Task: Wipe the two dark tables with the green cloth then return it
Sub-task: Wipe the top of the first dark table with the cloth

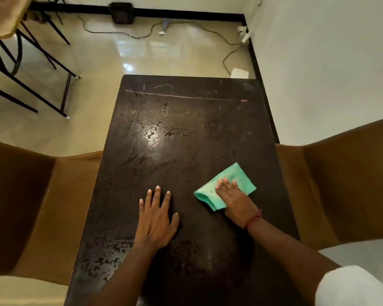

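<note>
On the dark table (186, 120), the left hand (156, 219) lies flat, palm down, fingers straight and spread, holding nothing, while to its right the right hand (234, 198) presses extended fingers onto the folded green cloth (228, 184) near the table's right edge, wrist bent inward.

A single view is supplied, from a wide-angle camera worn on the person's head. It faces forward and steeply down along the dark scratched rectangular desk (186, 151), which fills the centre at close range. The desk's sides spread apart toward the bottom edge, where its near end leaves the frame. Beyond its far end the view reaches the glossy cream tiled floor (124, 58) and, at upper right, the plain white wall (318, 51).
</note>
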A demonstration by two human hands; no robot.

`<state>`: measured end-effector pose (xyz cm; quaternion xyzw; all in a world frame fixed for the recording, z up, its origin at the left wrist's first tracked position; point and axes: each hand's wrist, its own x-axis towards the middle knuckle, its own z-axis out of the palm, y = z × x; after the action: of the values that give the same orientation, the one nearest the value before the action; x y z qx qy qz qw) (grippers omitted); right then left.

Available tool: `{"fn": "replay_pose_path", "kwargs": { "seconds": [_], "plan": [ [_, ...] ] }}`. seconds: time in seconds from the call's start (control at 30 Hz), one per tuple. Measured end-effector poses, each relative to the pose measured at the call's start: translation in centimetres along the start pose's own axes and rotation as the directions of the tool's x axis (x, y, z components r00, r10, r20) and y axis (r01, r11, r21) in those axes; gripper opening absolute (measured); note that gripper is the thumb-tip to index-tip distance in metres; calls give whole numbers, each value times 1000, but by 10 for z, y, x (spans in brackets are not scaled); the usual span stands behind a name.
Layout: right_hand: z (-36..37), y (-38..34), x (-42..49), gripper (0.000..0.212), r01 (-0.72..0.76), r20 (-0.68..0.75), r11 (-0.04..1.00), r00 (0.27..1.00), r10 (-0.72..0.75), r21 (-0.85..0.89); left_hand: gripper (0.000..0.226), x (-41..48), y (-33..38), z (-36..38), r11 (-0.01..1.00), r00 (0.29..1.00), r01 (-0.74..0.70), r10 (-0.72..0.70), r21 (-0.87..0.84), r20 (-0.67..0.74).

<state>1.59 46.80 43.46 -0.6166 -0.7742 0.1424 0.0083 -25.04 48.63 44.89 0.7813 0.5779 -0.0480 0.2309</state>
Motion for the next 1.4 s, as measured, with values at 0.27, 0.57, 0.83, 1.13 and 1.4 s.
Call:
{"fn": "replay_pose_path", "kwargs": {
  "seconds": [0.27, 0.57, 0.83, 1.13, 1.4],
  "plan": [
    [-25, 57, -6, 60, -535, -138, 830, 820, 555, 160, 68, 11, 22, 5, 1000, 998, 20, -20, 7, -53],
    [-21, 123, -57, 63, -404, -148, 907, 896, 418, 117, 68, 24, 3, 1, 996, 996, 26, -18, 81, -90],
    [-22, 106, -54, 70, -98, -104, 995, 990, 98, 6, 72, 46, 2, -5, 993, 989, 103, -96, 63, -108],
    [-38, 83, 31, 51, -656, -190, 722, 697, 691, 220, 96, 60, 0, -16, 985, 982, 166, -169, 47, 88],
    [-36, 99, 37, 66, 42, -129, 998, 991, -35, 50, 120, 60, -3, -24, 987, 978, 132, -144, 91, 153]
  ]
}}
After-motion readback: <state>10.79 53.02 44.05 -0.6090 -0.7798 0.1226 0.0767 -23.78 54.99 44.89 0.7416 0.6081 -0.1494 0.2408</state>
